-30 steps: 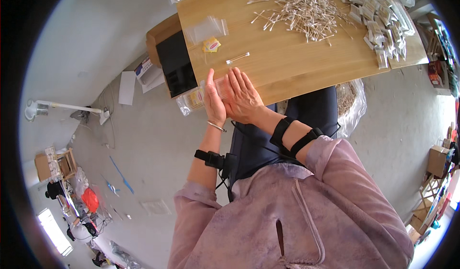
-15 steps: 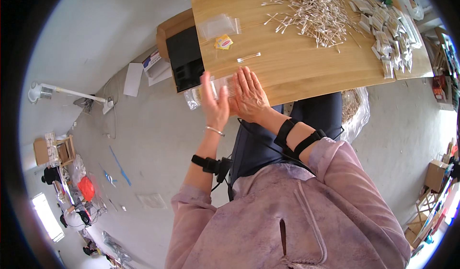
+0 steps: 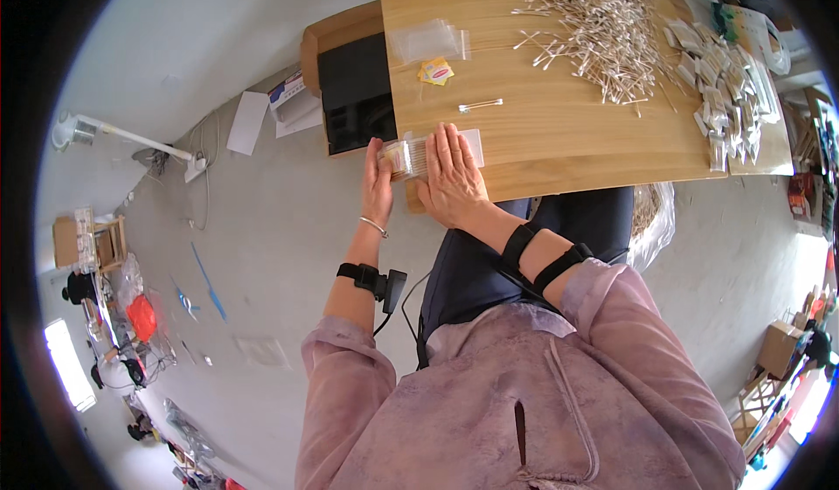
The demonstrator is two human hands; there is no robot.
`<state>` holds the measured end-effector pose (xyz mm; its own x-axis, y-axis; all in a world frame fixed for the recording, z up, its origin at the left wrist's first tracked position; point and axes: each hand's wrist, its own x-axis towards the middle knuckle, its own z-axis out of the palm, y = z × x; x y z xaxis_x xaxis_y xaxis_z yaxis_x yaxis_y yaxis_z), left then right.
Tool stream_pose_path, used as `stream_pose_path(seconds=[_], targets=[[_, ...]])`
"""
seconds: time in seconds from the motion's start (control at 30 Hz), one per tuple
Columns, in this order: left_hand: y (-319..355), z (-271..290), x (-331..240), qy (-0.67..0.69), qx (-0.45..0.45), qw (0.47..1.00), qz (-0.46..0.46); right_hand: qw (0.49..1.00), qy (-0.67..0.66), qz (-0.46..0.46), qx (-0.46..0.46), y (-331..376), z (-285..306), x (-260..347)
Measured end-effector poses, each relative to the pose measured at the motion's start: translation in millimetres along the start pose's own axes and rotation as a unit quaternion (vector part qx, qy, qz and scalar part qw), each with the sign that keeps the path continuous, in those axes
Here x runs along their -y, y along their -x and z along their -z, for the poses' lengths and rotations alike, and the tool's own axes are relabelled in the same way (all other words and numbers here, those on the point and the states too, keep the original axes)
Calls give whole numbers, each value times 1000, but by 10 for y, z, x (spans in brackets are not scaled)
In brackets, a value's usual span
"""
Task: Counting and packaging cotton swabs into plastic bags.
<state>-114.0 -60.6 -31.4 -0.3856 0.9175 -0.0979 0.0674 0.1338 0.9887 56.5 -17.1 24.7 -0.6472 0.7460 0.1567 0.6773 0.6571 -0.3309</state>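
Observation:
A clear plastic bag of cotton swabs [image 3: 419,153] lies on the table's front left edge, with a yellowish patch showing near its left end. My right hand [image 3: 453,180] rests flat across the bag, fingers stretched out, covering its middle. Against the bag's left end stands my left hand [image 3: 377,189], its fingers straight and not wrapped round anything. Just beyond the right fingertips are a couple of loose cotton swabs [image 3: 481,105]. Farther back sit small yellow cards [image 3: 435,72] and a stack of clear flat bags [image 3: 428,42].
A big heap of loose cotton swabs [image 3: 599,31] covers the back of the wooden table [image 3: 559,145]. Filled small packs [image 3: 730,93] pile up at the right. Left of the table stands an open cardboard box [image 3: 311,58] with a black inside. A clear sack [image 3: 655,219] stands below the front edge.
My left hand has come down from above the bag to its left end. My right hand stays flat on the bag. The whole view has shifted slightly.

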Motion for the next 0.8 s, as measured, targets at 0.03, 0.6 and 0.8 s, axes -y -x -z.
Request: stream_pose_path(seconds=[0.03,0.6,0.8], targets=[[7,-9,0,32,-1,999,-1,1000,-6,-7,-5,-19,-14,29],[60,-113,-174,-34,-74,993,-84,999,25,24,38,-100,-21,78],[13,50,-84,60,-68,993,-81,987,-155,13,43,-190,2,7]])
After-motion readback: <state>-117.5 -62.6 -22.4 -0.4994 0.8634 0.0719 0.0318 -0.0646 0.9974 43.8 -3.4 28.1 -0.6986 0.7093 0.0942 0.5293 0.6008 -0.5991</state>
